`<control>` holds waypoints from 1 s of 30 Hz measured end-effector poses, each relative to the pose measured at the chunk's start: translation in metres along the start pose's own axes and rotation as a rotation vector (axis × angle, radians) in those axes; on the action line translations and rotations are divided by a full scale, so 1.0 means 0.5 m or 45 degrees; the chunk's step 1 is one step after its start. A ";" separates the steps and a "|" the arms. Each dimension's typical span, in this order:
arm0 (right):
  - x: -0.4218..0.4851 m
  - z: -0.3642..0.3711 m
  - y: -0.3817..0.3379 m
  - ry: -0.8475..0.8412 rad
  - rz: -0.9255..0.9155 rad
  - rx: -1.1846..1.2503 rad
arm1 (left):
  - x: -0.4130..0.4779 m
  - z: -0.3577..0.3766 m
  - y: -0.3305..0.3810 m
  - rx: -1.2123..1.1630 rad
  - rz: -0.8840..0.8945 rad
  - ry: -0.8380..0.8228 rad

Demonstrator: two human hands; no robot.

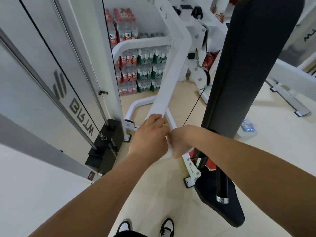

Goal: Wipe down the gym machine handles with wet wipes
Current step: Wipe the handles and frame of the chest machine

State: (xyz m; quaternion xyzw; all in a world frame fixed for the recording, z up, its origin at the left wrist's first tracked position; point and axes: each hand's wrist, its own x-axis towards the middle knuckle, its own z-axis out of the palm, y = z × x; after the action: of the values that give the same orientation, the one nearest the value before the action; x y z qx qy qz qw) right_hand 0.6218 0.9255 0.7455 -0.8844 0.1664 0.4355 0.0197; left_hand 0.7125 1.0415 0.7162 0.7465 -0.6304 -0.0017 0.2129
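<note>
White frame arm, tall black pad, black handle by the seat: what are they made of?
White frame arm: likely powder-coated steel tube; even smooth white coat, bolted joints. Tall black pad: probably vinyl-type upholstery over foam; matte, faint sheen, rounded edges. Black handle: glossy black sleeve, material unclear, with a mirror-bright chromed-looking end cap.

beige floor [266,117], stacked water bottles [135,72]

2 hands [150,134], 2 shoes [124,226], 1 wipes pack [248,127].
</note>
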 end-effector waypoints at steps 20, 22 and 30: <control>0.025 -0.013 -0.005 -0.138 -0.001 0.140 | -0.005 -0.013 0.007 0.021 -0.140 0.043; 0.005 0.012 -0.014 0.143 0.044 0.105 | -0.005 -0.012 0.003 0.031 -0.170 0.048; -0.025 0.130 0.073 1.026 0.269 -0.071 | -0.003 -0.002 0.002 0.079 -0.175 0.012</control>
State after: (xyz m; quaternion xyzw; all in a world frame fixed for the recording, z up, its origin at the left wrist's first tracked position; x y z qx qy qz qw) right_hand 0.5537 0.9065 0.7189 -0.9623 0.2388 0.0585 -0.1160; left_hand 0.7115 1.0431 0.7170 0.7943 -0.5763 0.0067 0.1919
